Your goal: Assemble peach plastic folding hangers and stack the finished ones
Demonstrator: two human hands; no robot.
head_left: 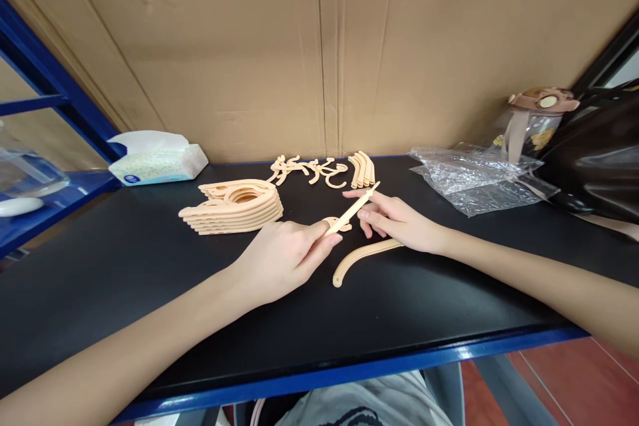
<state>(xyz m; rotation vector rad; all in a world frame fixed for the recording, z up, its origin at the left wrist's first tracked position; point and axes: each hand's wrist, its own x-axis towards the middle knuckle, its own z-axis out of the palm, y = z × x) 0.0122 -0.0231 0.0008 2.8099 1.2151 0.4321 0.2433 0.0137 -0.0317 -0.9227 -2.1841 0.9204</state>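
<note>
My left hand (282, 258) is closed in a pinch on the lower end of a slim beige plastic bar (352, 209), held slanted above the black table (150, 266). My right hand (399, 219) touches the bar's upper part with forefinger and thumb, its other fingers curled, and it rests over one end of a curved beige plastic arm (360, 258) lying flat on the table. A small beige piece (333, 221) lies just behind my left fingertips.
A stack of beige hanger-shaped parts (234, 206) lies left of centre. Beige hooks (309, 170) and short curved pieces (363, 169) lie further back. A tissue pack (157, 160) sits far left, crumpled clear plastic bags (474, 180), a lidded cup (532, 121) and a dark bag (599, 153) at right.
</note>
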